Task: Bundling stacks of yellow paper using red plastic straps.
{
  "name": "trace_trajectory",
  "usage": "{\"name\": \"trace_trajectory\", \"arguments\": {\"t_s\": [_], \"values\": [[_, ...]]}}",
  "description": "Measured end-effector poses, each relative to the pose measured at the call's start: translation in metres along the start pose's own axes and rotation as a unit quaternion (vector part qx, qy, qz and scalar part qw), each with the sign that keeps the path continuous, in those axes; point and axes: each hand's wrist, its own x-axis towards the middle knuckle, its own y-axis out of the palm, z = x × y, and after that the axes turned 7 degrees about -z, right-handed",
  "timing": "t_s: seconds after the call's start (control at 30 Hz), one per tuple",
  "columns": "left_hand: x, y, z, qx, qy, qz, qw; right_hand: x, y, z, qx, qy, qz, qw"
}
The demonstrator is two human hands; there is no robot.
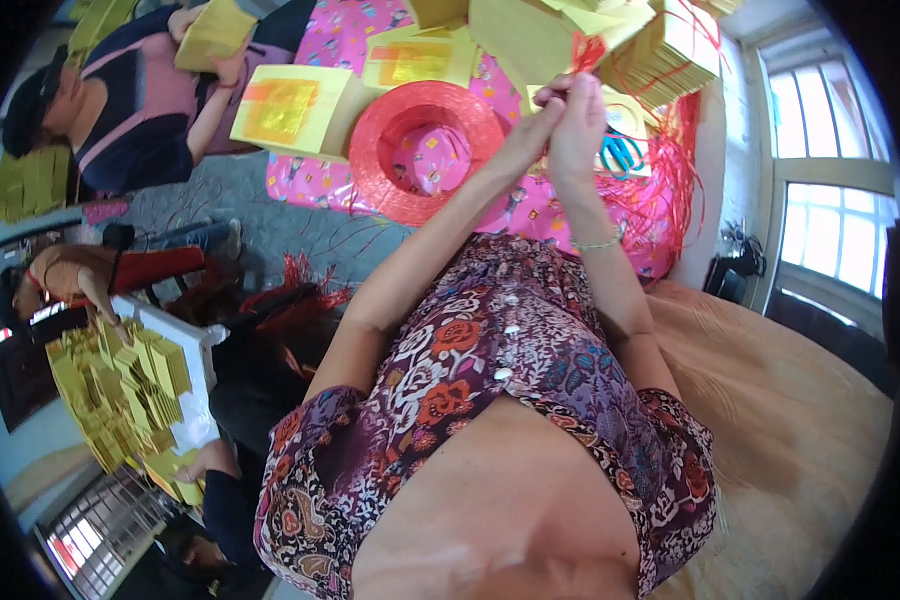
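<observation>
Close together over the far side of the table, my left hand (543, 122) and my right hand (578, 118) have their fingers closed. A small tuft of red plastic string (588, 48) sticks up beyond the fingertips, and both hands appear to pinch it. A large roll of red plastic string (372, 155) lies left of my hands. Scissors with blue handles (622, 153) rest just right of my right hand, on pale yellow paper. Loose red strands (670, 165) hang at the table's right edge.
A pink patterned cloth (310, 180) covers the table. Yellow paper stacks (342, 105) stand behind the roll; a string-tied stack (670, 55) is at far right. A co-worker (150, 95) holds yellow paper at left. Others work at a white table (202, 385) piled with yellow bundles.
</observation>
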Motion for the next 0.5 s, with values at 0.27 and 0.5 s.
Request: {"name": "trace_trajectory", "arguments": {"t_s": [0.27,0.5], "values": [[-0.015,0.026,-0.053,0.180,-0.040,0.192,0.964,0.080,-0.041,0.063,0.223,0.269,0.045,0.936],[-0.018,-0.011,-0.045,0.287,-0.099,0.332,0.893,0.210,-0.152,0.063,0.263,0.205,0.003,0.943]]}}
